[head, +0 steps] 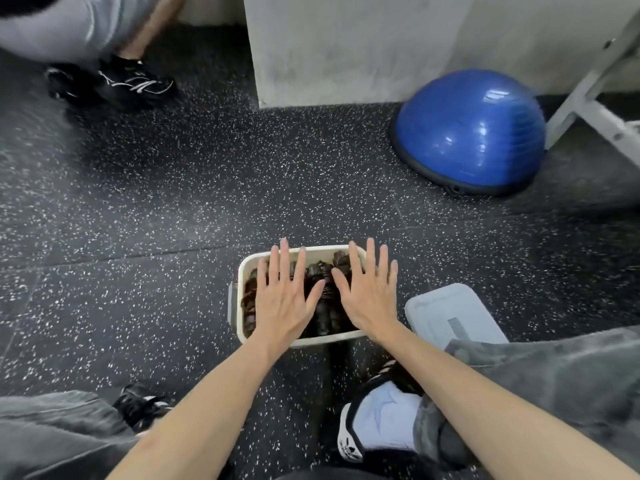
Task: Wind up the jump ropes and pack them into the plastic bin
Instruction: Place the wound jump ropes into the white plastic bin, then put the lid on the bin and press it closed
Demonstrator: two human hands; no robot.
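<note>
No readable text or labels.

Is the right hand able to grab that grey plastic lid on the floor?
Probably yes: the right hand is open, holding nothing, and the grey plastic lid lies just beside it, uncovered on that side.

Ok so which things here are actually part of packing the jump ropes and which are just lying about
Part of the job:
- plastic bin
- wound jump ropes inside it
- lid on the floor beside the bin
- left hand and right hand, flat and open over the ropes

Just lying about:
- blue balance dome
- white metal frame
- concrete pillar
</note>
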